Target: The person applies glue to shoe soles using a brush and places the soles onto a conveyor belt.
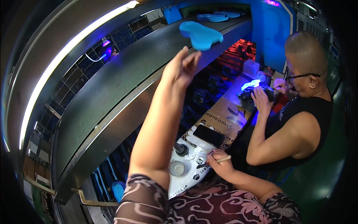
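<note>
My left hand (182,69) reaches up and forward over the near edge of the conveyor belt. Its thumb and fingers are apart, just below a light-blue shoe sole (201,36); whether a fingertip still touches the sole I cannot tell. Low over the white-covered bench, my right hand (220,163) grips a brush (224,159) with a pale wooden handle and a dark tip pointing left. To the left of the brush stands a small round tub (177,168) of whitish liquid. A crumpled white cloth (198,154) lies by my right hand.
Farther along the dark conveyor belt (123,78) lie more blue soles (216,16). On the bench are a black phone (209,135) and a dark cylinder (181,149). At right, a co-worker (287,112) handles a dark item under violet light. Shelves below the belt hold shoe parts.
</note>
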Demonstrator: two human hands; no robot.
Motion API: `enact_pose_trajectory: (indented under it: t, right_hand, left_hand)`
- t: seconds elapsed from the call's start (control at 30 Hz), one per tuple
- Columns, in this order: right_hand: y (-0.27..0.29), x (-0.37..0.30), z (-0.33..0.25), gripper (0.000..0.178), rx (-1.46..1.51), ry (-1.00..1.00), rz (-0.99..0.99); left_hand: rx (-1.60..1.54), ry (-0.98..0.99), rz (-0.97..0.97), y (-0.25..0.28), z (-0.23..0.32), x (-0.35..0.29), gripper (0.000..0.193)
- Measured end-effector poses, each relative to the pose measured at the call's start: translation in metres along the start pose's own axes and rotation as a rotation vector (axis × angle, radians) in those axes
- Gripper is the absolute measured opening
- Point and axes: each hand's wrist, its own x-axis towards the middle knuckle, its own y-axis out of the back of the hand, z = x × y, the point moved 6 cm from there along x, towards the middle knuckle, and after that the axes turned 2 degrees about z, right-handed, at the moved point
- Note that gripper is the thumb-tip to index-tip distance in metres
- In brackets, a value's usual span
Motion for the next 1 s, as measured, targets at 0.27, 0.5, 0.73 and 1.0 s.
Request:
enact_pose_trajectory:
  t: [0.27,0.5,0.73,1.0]
  right_hand:
    - [0.02,-0.011,0.032,0.023,0.036,-0.213,0.04]
    - [-0.014,-0.021,0.036,0.027,0.215,-0.267,-0.045]
    - [-0.076,-0.023,0.021,0.031,0.32,-0.423,-0.269]
    - [-0.098,-0.035,0.004,0.033,0.329,-0.415,-0.28]
  left_hand:
    - [0.414,-0.318,-0.251,0.036,-0.065,-0.081,0.063]
    - [1.614,-0.581,0.681,0.302,-0.007,-0.323,0.029]
    - [2.005,0.004,1.109,0.498,-0.019,-0.522,0.062]
    - [1.982,-0.089,1.411,0.505,-0.026,-0.533,0.046]
